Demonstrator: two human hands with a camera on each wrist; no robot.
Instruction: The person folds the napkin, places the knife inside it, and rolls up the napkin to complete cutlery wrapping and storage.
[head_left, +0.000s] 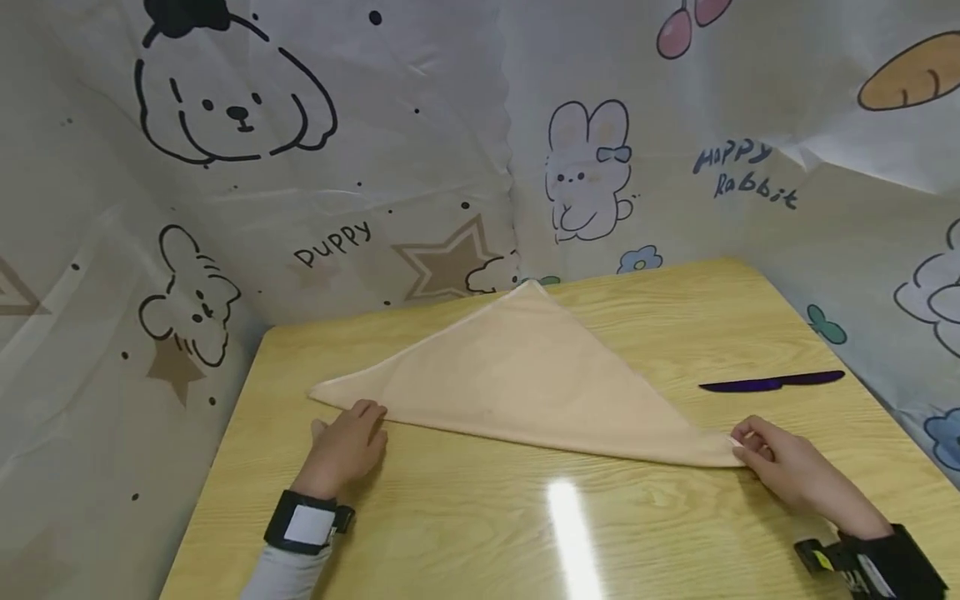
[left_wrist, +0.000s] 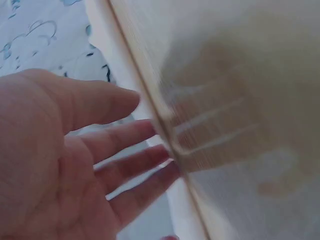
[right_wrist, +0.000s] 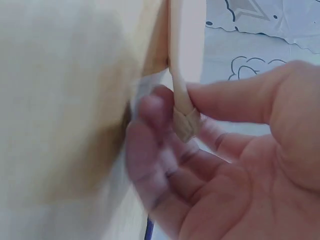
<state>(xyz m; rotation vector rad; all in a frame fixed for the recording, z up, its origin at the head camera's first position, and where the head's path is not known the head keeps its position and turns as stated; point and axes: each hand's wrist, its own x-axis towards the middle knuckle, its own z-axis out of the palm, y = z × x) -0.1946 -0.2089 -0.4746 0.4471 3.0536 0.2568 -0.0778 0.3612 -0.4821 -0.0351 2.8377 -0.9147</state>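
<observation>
A peach-coloured cloth (head_left: 517, 375), folded into a triangle, lies on the table with its point toward the wall and its long edge toward me. My left hand (head_left: 345, 446) rests at that edge, close to the left corner. In the left wrist view its fairly straight fingertips touch the cloth's edge (left_wrist: 111, 35), and the thumb stands apart from them. My right hand (head_left: 787, 471) pinches the right corner of the cloth. From the right wrist view, thumb and curled fingers hold the cloth's narrow end (right_wrist: 186, 122).
A dark purple knife (head_left: 772, 382) lies on the right of the wood-grain table (head_left: 465, 517), beyond my right hand. Printed sheeting (head_left: 450, 100) with cartoon animals hangs around the back and sides. A black strap (head_left: 288, 512) circles the left wrist.
</observation>
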